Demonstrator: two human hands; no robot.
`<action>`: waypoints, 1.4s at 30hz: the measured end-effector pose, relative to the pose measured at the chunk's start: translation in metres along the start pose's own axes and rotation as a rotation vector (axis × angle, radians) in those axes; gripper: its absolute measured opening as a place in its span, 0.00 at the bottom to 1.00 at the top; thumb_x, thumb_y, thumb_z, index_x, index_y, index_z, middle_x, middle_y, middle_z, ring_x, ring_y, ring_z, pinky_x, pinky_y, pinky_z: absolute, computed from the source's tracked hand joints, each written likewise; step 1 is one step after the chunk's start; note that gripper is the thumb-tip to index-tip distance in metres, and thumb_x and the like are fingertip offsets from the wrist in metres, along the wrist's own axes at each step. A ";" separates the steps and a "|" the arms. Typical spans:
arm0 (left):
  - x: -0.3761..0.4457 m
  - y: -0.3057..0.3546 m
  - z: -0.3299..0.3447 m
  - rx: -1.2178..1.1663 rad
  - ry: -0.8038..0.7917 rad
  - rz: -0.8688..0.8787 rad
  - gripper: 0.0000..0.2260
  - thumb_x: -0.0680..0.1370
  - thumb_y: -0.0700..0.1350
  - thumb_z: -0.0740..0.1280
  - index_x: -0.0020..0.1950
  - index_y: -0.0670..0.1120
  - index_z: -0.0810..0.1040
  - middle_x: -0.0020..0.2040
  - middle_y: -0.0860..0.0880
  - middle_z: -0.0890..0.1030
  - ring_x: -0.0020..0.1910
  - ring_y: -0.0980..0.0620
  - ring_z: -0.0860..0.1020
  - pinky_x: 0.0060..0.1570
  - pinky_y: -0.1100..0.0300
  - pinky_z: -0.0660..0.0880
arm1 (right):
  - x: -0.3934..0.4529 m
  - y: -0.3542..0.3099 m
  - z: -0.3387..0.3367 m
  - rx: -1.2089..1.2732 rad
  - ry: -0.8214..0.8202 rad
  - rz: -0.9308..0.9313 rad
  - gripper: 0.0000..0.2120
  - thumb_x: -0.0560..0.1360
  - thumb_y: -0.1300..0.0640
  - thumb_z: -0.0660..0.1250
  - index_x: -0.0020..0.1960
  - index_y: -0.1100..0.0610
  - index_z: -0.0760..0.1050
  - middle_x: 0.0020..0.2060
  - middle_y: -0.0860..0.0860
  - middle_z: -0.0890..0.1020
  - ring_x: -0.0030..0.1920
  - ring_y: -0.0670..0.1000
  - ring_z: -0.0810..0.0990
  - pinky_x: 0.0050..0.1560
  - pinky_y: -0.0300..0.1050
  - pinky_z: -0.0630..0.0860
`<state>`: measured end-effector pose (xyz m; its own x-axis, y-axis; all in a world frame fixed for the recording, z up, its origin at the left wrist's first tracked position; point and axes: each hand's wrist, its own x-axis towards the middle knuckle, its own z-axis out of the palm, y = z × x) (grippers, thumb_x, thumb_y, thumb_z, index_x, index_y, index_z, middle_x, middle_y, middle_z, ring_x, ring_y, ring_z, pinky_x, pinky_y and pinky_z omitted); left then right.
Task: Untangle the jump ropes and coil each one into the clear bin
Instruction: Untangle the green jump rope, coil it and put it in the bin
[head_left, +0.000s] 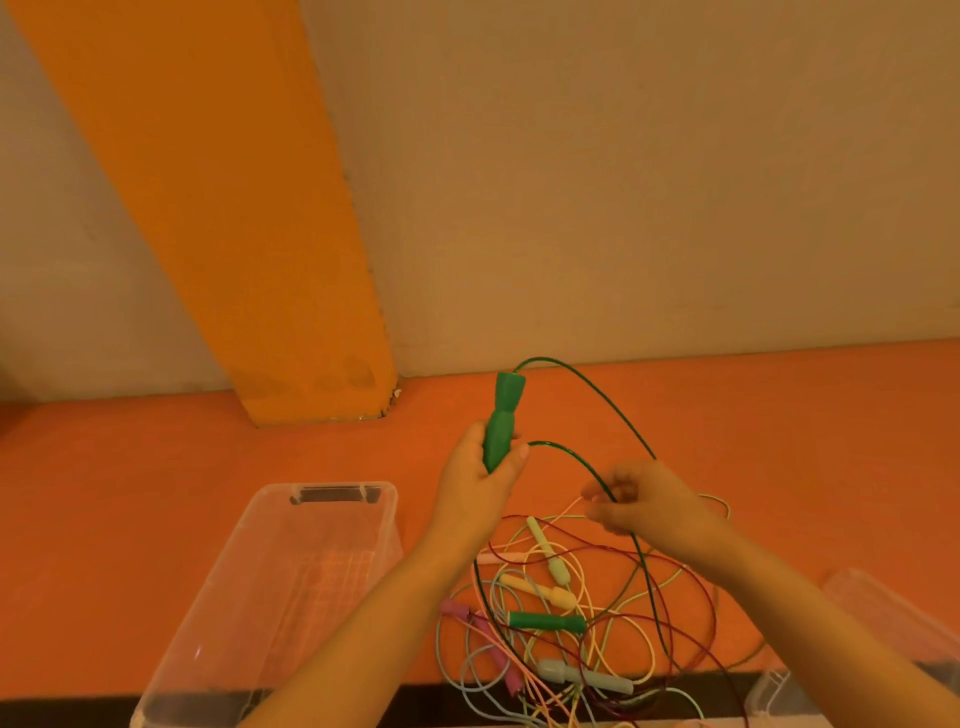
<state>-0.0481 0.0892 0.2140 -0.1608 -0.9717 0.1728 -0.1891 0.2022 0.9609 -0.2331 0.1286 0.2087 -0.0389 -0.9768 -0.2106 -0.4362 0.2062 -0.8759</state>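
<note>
The left hand (480, 467) is closed around the lower part of a green handle (503, 418), holding it upright above the orange surface (779, 415), its flared top pointing to the far side. From that top a dark green rope (587, 382) arcs to the right and comes down to the right hand (649, 501), where a second loop of the same rope also arrives from beside the left hand. The right hand's fingers are curled and pinch the green rope at their tips, and the rope drops from there into the tangle of ropes (582, 613) lying near, between the two forearms. In that tangle lie a second green handle (545, 621), two pale yellow handles, a pink one, a grey one and cords of dark red, yellow, pale blue and pink, all crossing each other. Left of the tangle stands the clear bin (249, 582), open on top, with no rope in it. At the near right edge part of another clear container (883, 613) shows; what it holds cannot be told.
</note>
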 end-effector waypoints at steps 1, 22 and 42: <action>0.001 0.000 -0.003 -0.004 0.020 -0.005 0.06 0.78 0.42 0.66 0.47 0.52 0.73 0.36 0.51 0.73 0.35 0.55 0.71 0.39 0.56 0.71 | 0.000 0.004 -0.002 -0.065 -0.017 0.025 0.07 0.71 0.66 0.71 0.45 0.56 0.79 0.32 0.53 0.78 0.31 0.48 0.76 0.35 0.41 0.73; -0.010 -0.001 0.005 0.001 -0.244 -0.030 0.08 0.79 0.39 0.65 0.56 0.48 0.73 0.43 0.51 0.80 0.42 0.60 0.78 0.46 0.64 0.73 | -0.016 -0.024 -0.004 0.005 0.241 -0.219 0.10 0.69 0.63 0.75 0.37 0.49 0.79 0.31 0.49 0.80 0.31 0.46 0.75 0.32 0.34 0.71; -0.003 -0.009 -0.002 0.005 -0.032 -0.101 0.05 0.79 0.41 0.65 0.49 0.51 0.72 0.46 0.45 0.82 0.46 0.51 0.80 0.47 0.60 0.72 | -0.007 -0.003 -0.040 -0.394 0.250 -0.109 0.15 0.68 0.63 0.75 0.35 0.47 0.74 0.33 0.47 0.80 0.35 0.47 0.79 0.35 0.37 0.71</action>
<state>-0.0442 0.0897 0.2054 -0.1715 -0.9828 0.0685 -0.2107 0.1045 0.9720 -0.2672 0.1328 0.2296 -0.1678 -0.9855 0.0268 -0.7557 0.1111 -0.6455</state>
